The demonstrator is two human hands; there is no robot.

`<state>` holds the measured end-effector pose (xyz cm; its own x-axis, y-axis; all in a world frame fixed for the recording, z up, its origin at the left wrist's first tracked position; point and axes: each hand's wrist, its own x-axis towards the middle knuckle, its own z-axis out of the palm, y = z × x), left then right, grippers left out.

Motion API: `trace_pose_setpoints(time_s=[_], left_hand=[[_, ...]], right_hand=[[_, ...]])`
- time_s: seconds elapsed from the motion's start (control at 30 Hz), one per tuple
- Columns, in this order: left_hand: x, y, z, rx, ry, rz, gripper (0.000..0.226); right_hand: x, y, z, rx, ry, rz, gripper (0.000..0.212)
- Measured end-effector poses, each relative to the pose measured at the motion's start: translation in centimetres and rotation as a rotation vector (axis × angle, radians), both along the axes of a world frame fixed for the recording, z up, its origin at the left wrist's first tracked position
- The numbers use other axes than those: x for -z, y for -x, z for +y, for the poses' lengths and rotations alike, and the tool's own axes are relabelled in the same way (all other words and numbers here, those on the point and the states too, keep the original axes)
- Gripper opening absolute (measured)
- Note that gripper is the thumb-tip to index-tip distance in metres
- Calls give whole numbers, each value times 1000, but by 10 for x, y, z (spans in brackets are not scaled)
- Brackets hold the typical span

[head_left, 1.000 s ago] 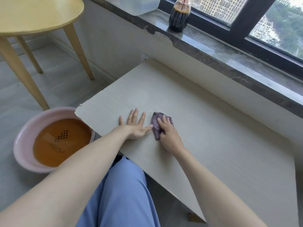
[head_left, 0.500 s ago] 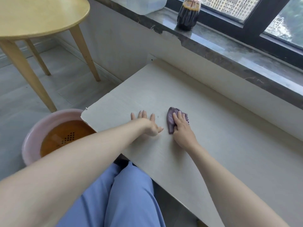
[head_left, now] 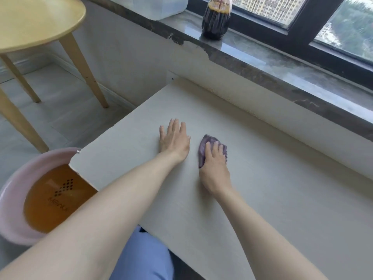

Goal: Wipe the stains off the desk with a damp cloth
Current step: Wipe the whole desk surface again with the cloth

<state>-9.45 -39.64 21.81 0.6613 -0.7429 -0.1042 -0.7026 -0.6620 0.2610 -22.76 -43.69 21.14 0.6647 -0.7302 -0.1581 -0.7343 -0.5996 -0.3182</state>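
Observation:
The pale beige desk (head_left: 282,188) runs along the wall under the window sill. My left hand (head_left: 174,141) lies flat on it, fingers straight and spread a little. Just to its right, my right hand (head_left: 215,168) covers a bunched purple cloth (head_left: 202,147), its fingers curled over the top and pressing the cloth onto the desk. Part of the cloth is hidden under my palm. No stain stands out on the surface around my hands.
A pink basin (head_left: 12,199) of brownish water sits on the floor by the desk's left corner. A round yellow table (head_left: 36,23) stands at the far left. A dark bottle (head_left: 216,21) and a clear plastic container (head_left: 161,7) stand on the stone sill (head_left: 282,73).
Both hands have slid farther in over the desk, away from its near edge, and the cloth has travelled with my right hand. My left hand stays flat beside it.

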Motion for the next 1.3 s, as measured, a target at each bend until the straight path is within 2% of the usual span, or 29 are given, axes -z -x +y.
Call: trace_pose_setpoints(time_s=[0.07, 0.13, 0.27, 0.33, 0.43, 0.53, 0.7, 0.8, 0.9, 0.97, 1.07, 1.2, 1.23, 1.3], left_hand=[[2, -1, -17, 27, 3, 16, 52], [5, 2, -32, 59, -12, 29, 53], [12, 3, -47, 52, -133, 26, 57], [10, -2, -51, 58, -193, 98, 57], [6, -10, -55, 68, -237, 250, 58], [7, -15, -55, 70, -243, 256, 59], [8, -11, -61, 61, -243, 254, 59], [4, -13, -59, 72, -292, 255, 58], [-4, -19, -60, 97, -356, 293, 59], [-6, -18, -60, 97, -372, 311, 60], [-2, -15, -60, 81, -354, 267, 60], [0, -14, -61, 66, -325, 258, 61], [1, -14, -60, 62, -315, 260, 61], [2, -12, -60, 64, -293, 271, 61]], right_hand=[[0, 12, -6, -128, 14, 2, 66], [0, 14, -32, -154, 20, 24, 65], [3, -12, -47, 101, 20, 8, 63], [6, -22, -33, 126, 42, 34, 63], [5, -9, -27, -33, 40, -3, 67], [-2, 0, -59, -115, 49, 3, 66], [1, -26, -73, 122, 37, 20, 63], [9, -19, -70, -103, 32, -21, 65], [2, -4, -107, -291, -28, 41, 63], [2, -11, -122, -200, -28, 61, 62], [9, -34, -110, -22, 81, -13, 60], [8, -27, -128, -340, 18, 27, 64], [6, -23, -138, -344, -6, 39, 63], [9, -26, -148, -202, -2, 13, 62]])
